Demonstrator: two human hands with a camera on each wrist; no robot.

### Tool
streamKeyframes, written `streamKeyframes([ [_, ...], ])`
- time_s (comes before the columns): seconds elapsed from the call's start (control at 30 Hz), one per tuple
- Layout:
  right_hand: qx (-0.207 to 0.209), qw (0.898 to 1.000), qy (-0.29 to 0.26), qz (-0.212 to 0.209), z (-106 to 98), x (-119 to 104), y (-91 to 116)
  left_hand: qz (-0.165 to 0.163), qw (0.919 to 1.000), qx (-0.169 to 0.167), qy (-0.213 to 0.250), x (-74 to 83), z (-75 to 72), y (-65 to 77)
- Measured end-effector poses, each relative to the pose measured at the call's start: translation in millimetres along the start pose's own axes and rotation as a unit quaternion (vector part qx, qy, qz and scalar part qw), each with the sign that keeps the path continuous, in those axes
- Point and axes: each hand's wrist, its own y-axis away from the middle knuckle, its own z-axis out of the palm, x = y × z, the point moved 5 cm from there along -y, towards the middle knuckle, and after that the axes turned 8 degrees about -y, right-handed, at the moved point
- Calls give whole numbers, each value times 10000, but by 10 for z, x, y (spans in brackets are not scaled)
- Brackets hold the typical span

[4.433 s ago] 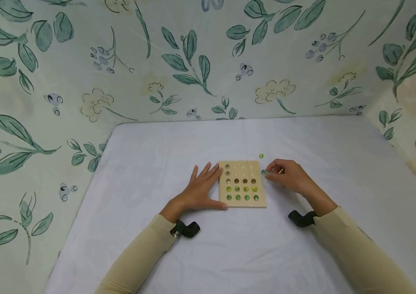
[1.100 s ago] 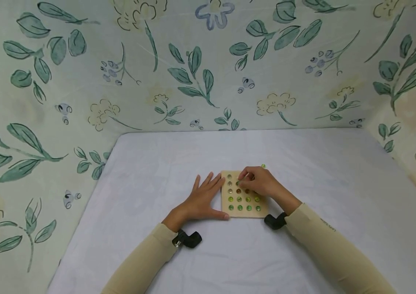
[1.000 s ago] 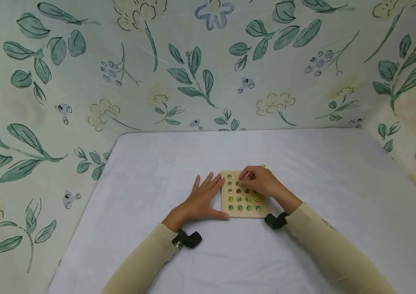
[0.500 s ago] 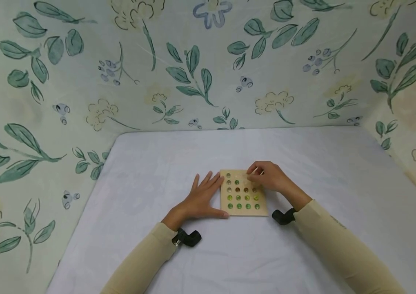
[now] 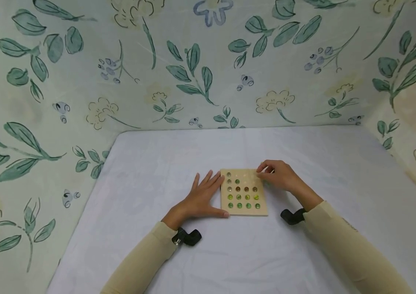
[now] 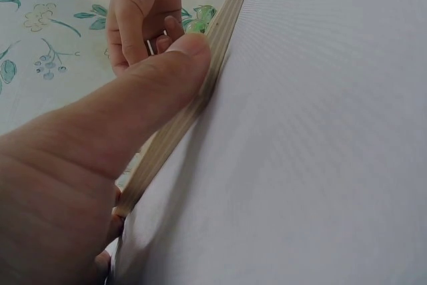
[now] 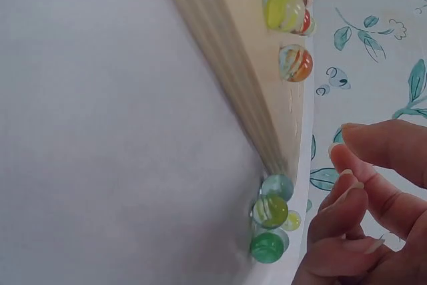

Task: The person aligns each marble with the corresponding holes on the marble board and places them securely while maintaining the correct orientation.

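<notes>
A light wooden board [image 5: 262,201] with rows of small hollows lies flat on the white cloth, glass marbles seated in part of it. Green marbles [image 5: 248,206] fill the nearest row, then yellow-green ones [image 5: 247,197], then reddish-brown ones [image 5: 246,189]. One green marble [image 5: 237,181] sits in the row above these. My left hand [image 5: 201,200] is spread flat along the board's left side, its thumb at the near edge. At the far right corner hovers my right hand [image 5: 279,175], fingers loosely bent; in the right wrist view nothing shows between thumb and index finger.
Beside the board's right end, several loose marbles cluster on the cloth in the right wrist view: a bluish one [image 7: 277,187], a yellow-streaked one [image 7: 270,211] and a green one [image 7: 267,247] among them. Leaf-printed fabric [image 5: 193,61] hangs behind the table.
The right hand brought a bluish-green marble from the board's right side to the second-column hollow, let go of it there, then drew back right to the corner. The left hand has stayed in place.
</notes>
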Motion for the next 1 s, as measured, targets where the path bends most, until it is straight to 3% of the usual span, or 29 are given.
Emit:
streamKeyframes([
  [1.0, 242, 9993, 19, 275, -165, 314, 165, 43, 9999, 96, 97, -2, -1, 2],
])
